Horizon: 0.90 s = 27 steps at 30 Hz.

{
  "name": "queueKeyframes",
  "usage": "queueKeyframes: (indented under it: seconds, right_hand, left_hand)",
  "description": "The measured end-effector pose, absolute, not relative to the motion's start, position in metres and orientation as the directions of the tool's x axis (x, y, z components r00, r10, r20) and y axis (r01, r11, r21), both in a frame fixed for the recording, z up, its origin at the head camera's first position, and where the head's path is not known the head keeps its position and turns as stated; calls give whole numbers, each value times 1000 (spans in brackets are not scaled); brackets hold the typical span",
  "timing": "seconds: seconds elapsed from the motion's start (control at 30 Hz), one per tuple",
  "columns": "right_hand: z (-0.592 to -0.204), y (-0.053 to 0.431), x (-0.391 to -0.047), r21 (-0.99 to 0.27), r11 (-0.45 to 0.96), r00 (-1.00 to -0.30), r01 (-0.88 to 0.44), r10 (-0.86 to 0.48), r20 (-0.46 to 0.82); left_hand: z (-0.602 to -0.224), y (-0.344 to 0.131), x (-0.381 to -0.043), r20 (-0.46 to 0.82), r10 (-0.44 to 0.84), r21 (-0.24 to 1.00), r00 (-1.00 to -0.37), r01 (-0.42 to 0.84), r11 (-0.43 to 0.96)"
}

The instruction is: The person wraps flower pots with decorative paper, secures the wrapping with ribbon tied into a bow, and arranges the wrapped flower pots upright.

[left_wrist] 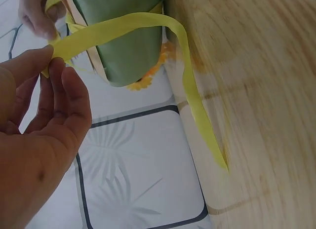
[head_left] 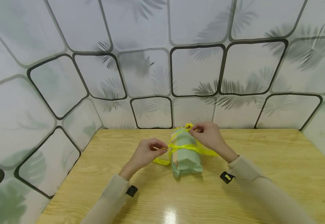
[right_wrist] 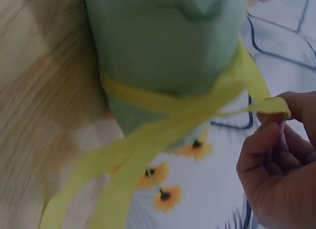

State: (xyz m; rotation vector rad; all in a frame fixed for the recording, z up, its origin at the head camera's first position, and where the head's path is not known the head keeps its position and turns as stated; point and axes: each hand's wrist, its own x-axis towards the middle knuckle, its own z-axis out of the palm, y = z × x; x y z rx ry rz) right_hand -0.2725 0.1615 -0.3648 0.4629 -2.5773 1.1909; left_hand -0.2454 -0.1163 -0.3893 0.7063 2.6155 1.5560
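A bouquet wrapped in pale green paper (head_left: 186,160) lies on the table, its yellow flowers (head_left: 189,125) at the far end. Around its middle runs a yellow ribbon (head_left: 187,147). My left hand (head_left: 145,153), on the left side, pinches the ribbon between thumb and index finger; in the left wrist view a loose tail (left_wrist: 197,108) of it trails to the tabletop. Over the far right part of the bouquet, my right hand (head_left: 209,137) pinches a folded end of ribbon between fingertips. The right wrist view shows the orange-yellow flower heads (right_wrist: 168,198) beyond the wrap.
The bouquet rests on a light wood-grain table (head_left: 157,193). Behind and beside the table hangs a pale curtain (head_left: 148,74) with dark rounded squares and leaf prints. Each wrist carries a small black device (head_left: 131,191).
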Motion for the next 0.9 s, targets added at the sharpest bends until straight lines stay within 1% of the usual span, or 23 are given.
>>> queueKeyframes:
  seconds: [0.17,0.3,0.4,0.53,0.77,0.9]
  right_hand:
    - [-368,134,-278,-603,621,-864,-501,-320,388]
    - [-368,125,-276,-586,579,-818,-567,-478,320]
    - [-367,124,-273,-597,538,-780,-596,-563,271]
    - [-369,124,-271,-590,505,-744,-630,-611,271]
    - [-374,120,-273,-476,477,-662,-739,-644,382]
    - [-374,120,-272,-459,490,-664,-741,-636,393]
  left_hand:
    - [-388,-112,-245,224,406,832,-886,391,394]
    - [-388,-108,-246,252,401,816,-881,416,402]
    - [-388,-105,-248,279,378,803,-882,431,412]
    - [-389,-104,-250,307,356,799,-883,442,408]
    - [-390,-102,-250,340,380,791,-860,480,379]
    - [-391,-103,-251,343,385,787,-857,486,379]
